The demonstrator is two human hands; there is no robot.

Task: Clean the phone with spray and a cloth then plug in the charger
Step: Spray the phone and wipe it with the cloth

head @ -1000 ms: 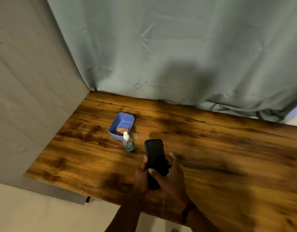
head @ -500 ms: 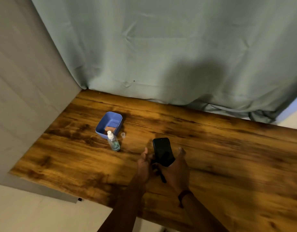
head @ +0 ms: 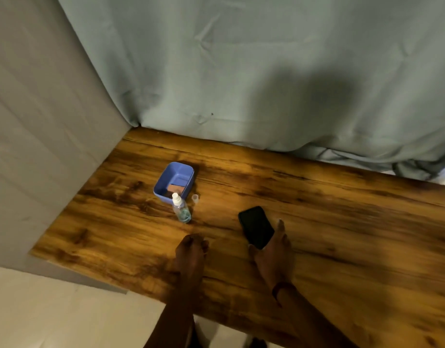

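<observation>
Phone [head: 256, 226], one, gripped by right hand [head: 273, 254]; left hand [head: 190, 252] curled empty; one spray bottle [head: 182, 212]

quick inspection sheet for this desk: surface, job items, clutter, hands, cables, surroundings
surface: wooden table, mottled dark grain.
job's things: phone lying on the table, screen dark; spray bottle upright, uncapped, beside the blue tub, which holds a brownish folded piece, maybe the cloth; charger not seen.
clutter: small clear cap by the bottle.
hands: right hand holds the phone's near end; left hand curled, holding nothing.
cables: nothing seen.
surroundings: grey-green curtain behind, grey panel at left.
</observation>
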